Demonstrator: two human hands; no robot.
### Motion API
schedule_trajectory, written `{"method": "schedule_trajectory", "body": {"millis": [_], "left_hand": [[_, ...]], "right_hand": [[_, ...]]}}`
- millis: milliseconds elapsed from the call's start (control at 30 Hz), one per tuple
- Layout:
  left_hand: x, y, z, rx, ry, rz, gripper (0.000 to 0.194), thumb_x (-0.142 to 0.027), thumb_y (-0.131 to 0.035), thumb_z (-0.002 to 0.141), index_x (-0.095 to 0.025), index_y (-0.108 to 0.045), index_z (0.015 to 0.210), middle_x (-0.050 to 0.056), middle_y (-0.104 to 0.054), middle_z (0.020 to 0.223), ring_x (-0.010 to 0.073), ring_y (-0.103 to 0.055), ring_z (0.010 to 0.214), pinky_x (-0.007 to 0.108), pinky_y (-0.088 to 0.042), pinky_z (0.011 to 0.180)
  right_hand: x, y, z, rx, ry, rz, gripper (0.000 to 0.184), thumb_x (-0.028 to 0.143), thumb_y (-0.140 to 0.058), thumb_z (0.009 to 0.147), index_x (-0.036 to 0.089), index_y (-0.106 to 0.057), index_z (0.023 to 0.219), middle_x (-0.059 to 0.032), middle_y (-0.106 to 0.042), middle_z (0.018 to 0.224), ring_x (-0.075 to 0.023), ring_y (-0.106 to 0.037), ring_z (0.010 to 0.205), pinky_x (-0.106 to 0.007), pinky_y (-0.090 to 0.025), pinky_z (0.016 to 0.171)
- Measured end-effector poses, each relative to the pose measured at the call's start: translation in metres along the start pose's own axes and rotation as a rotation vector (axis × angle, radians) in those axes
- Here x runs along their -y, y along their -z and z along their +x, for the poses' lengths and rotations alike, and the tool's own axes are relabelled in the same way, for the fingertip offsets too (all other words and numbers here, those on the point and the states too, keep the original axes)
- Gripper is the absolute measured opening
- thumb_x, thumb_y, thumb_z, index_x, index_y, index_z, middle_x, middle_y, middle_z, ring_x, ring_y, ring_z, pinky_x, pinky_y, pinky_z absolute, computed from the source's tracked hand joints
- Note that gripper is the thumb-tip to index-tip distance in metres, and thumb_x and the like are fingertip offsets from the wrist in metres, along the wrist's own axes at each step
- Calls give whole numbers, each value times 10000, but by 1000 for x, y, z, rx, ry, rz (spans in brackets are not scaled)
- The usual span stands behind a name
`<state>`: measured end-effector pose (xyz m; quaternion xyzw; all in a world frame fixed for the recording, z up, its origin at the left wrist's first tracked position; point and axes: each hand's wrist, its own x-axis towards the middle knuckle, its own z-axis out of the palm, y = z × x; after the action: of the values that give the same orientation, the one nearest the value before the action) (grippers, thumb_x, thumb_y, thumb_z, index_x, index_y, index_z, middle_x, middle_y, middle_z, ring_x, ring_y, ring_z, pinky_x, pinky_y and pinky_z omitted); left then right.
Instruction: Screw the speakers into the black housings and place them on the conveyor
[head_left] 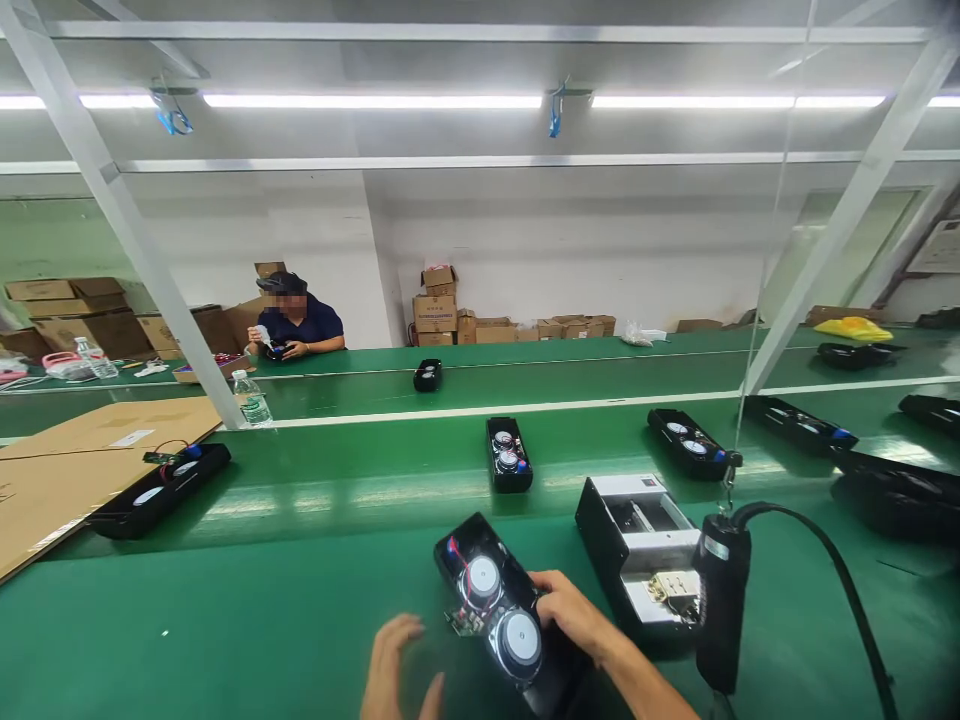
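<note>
A black speaker housing [501, 610] with two round silver drivers and red and blue wires lies tilted on the green belt [247, 610] in front of me. My right hand [571, 612] rests on its right edge, fingers curled over the casing beside the upper driver. My left hand [394, 672] hovers just left of the housing, fingers apart, holding nothing. A small circuit board shows at the housing's left side, close to my left fingertips.
A black-and-white screw feeder box [639, 545] stands right of the housing, with a hanging black electric screwdriver [720, 600] and its cable beside it. More speaker housings [508, 455] lie along the belt. Cardboard sheets [82, 460] lie left. A seated person [296, 320] works across the far belt.
</note>
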<state>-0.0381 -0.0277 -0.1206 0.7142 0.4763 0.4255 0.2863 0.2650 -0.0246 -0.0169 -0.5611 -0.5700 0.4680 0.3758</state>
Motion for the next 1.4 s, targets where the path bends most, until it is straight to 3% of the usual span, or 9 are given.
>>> {"method": "schedule_trajectory", "body": {"millis": [200, 333, 433, 500, 633, 767, 1000, 1233, 1400], "left_hand": [[-19, 2, 37, 169, -451, 223, 1103, -257, -902, 589, -377, -393, 1559, 138, -392, 1651, 496, -269, 1563, 749, -339, 1200], [-37, -5, 47, 367, -377, 175, 968, -218, -902, 556, -351, -530, 1440, 118, -562, 1505, 437, -435, 1491, 649, -453, 1180], [-54, -4, 48, 363, -266, 130, 779, -204, -898, 557, -309, -626, 1280, 94, -661, 1349, 392, -509, 1426, 592, -477, 1184], [-62, -6, 45, 331, -218, 114, 727, -172, -876, 553, -293, -639, 1229, 86, -683, 1288, 388, -508, 1411, 589, -485, 1173], [-62, -14, 37, 309, -182, 107, 743, -122, -805, 599, -278, -601, 1296, 94, -662, 1320, 384, -463, 1449, 567, -522, 1136], [-57, -14, 29, 276, -277, 150, 975, -70, -789, 588, -314, -445, 1468, 122, -475, 1568, 429, -347, 1531, 677, -424, 1189], [-69, -19, 36, 361, -492, 360, 766, -23, -776, 576, -293, -578, 1265, 116, -257, 1710, 474, -249, 1568, 803, -220, 1223], [-89, -17, 41, 418, -543, 474, 372, -83, -789, 678, -235, -645, 986, 111, -365, 1670, 433, -291, 1565, 782, -259, 1224], [-97, -12, 42, 456, -527, 507, 392, -80, -811, 669, -235, -694, 1010, 108, -449, 1633, 416, -379, 1526, 764, -265, 1237]], "right_hand": [[18, 35, 29, 373, -57, -233, 469, 161, -550, 481, 233, -852, 832, 59, -738, 666, -162, -626, 597, -206, -430, 517], [31, 40, 12, 333, 0, -362, 677, 95, -544, 511, 283, -841, 1090, 7, -829, 986, -237, -737, 952, -292, -559, 848], [39, 41, -30, 215, 191, -380, 779, 72, -603, 598, 292, -728, 1334, -55, -658, 1460, -295, -565, 1390, -444, -404, 1190], [39, 35, -57, 195, 324, -334, 657, 114, -706, 687, 309, -736, 1314, -54, -642, 1479, -311, -522, 1441, -512, -371, 1225], [26, 3, -81, 43, 408, -177, 155, 286, -748, 913, 314, -839, 1035, -25, -830, 1053, -274, -742, 1112, -461, -536, 1055], [18, -17, -69, -186, 453, -269, 159, 385, -730, 965, 269, -832, 998, -33, -833, 918, -223, -742, 806, -361, -554, 774], [45, -20, -52, 190, 493, -1200, 268, 21, -560, 913, 181, -755, 823, -55, -765, 791, -203, -683, 720, -347, -412, 659], [54, -26, -55, 348, 417, -1307, 283, -13, -546, 815, 152, -720, 965, -92, -745, 968, -230, -689, 766, -336, -419, 626], [50, -17, -55, 392, 384, -1160, 371, -25, -506, 848, 173, -683, 1106, -84, -747, 1062, -235, -701, 876, -327, -453, 734]]}}
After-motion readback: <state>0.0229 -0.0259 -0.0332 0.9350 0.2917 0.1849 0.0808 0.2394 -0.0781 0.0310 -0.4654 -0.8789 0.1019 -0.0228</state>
